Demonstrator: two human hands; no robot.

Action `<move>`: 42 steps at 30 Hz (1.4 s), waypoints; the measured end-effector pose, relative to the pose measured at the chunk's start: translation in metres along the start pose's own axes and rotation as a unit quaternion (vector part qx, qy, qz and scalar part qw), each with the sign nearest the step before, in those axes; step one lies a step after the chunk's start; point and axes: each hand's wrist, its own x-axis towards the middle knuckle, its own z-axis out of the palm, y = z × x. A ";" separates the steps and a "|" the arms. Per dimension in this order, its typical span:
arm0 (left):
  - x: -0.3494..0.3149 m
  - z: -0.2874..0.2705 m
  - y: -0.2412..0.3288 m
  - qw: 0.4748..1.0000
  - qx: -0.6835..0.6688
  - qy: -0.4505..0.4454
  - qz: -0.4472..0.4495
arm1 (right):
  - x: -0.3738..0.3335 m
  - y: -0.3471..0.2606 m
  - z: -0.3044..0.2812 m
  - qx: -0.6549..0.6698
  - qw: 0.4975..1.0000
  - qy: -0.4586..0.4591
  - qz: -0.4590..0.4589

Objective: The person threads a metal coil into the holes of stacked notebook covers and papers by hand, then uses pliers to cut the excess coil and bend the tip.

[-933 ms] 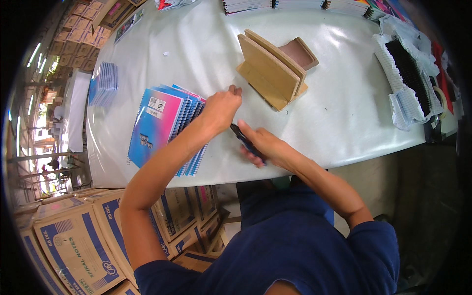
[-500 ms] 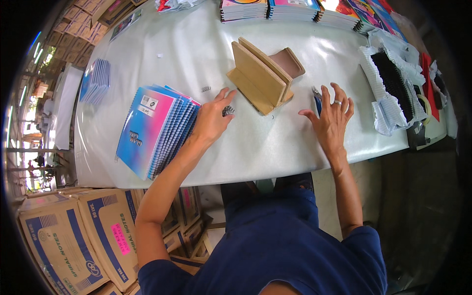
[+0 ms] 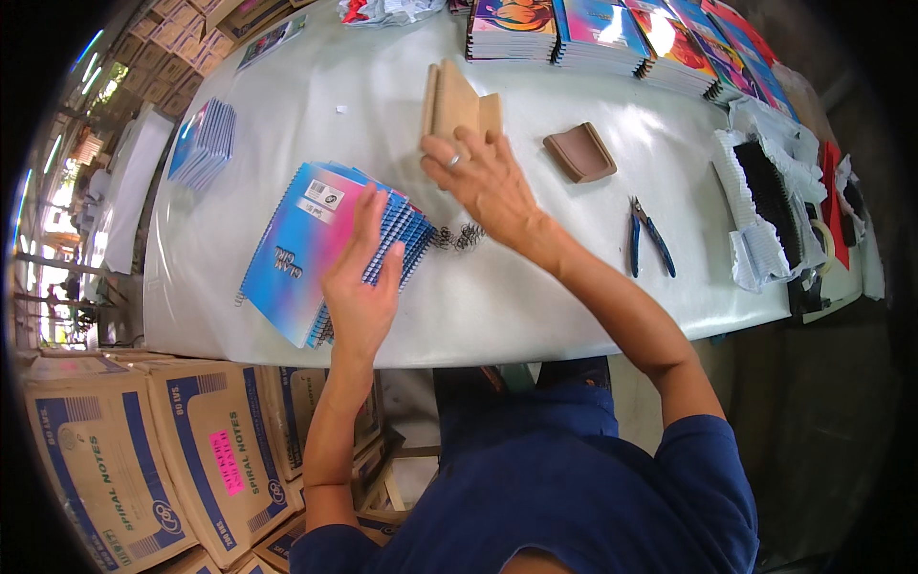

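Note:
My left hand (image 3: 363, 282) has its fingers stretched out over the right edge of a stack of blue and pink spiral notebooks (image 3: 287, 258). My right hand (image 3: 492, 191), with a ring on one finger, reaches across to the left. Its fingers close on the near end of a tan wooden stand (image 3: 454, 96) with upright boards; the fingertips are partly hidden. Loose black wire coils (image 3: 469, 236) lie between my two hands, beside the stack. Right of the stand sits a brown curved block (image 3: 580, 153). Blue-handled pliers (image 3: 649, 244) lie with their handles apart.
Several stacks of colourful notebooks (image 3: 512, 48) line the far edge. A smaller notebook stack (image 3: 203, 143) is at the left. White wrapping holding black coils (image 3: 765, 206) and a tape roll (image 3: 820, 247) are at the right. Cardboard boxes (image 3: 201, 450) stand below the table's left side.
My right hand has left the pliers and crossed to the stand, which has shifted left, turned, and come apart from the curved block. My left hand has drawn back from the coils.

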 end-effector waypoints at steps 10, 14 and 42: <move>-0.055 -0.008 -0.013 0.994 -0.057 0.097 -0.003 | 0.025 0.029 0.033 0.187 0.981 -0.039 -0.023; -0.058 -0.003 0.001 0.990 -0.077 0.120 -0.002 | 0.036 0.037 0.127 0.323 0.941 -0.093 0.041; -0.126 0.001 0.016 0.979 -0.103 0.169 -0.042 | -0.096 -0.005 0.029 0.088 0.990 -0.111 -0.028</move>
